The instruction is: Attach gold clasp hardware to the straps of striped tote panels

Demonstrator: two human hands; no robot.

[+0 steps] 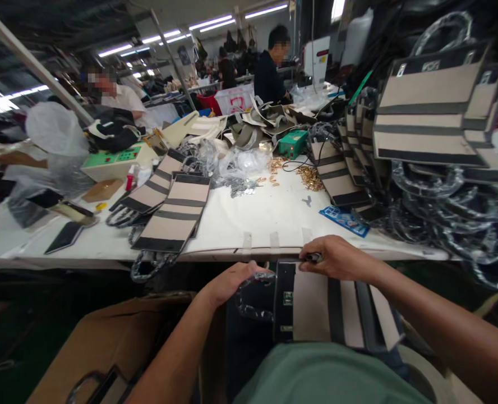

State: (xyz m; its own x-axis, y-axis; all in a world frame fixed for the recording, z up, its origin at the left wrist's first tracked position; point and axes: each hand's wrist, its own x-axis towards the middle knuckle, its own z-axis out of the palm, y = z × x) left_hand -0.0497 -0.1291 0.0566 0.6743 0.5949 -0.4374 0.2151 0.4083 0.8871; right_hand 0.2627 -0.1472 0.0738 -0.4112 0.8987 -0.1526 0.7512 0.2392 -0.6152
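A striped beige and grey bag panel (312, 306) with a dark band at one end lies on my lap, below the table edge. Its looped handle (255, 317), wrapped in clear plastic, points left. My left hand (236, 278) is closed at the handle's upper part, close to the dark band; the fingertips are partly hidden. At the panel's far edge, my right hand (335, 258) is closed around a small, dark, stubby thing (314, 257) whose kind I cannot make out. Small metal fittings (288, 298) show on the dark band.
Similar panels (175, 210) lie left on the white table (240, 219), with a taller stack (429, 95) at right. Gold metal pieces (310, 178), a green box (293, 143) and a blue packet (345, 220) lie between. A cardboard box (101, 336) stands lower left. People work behind.
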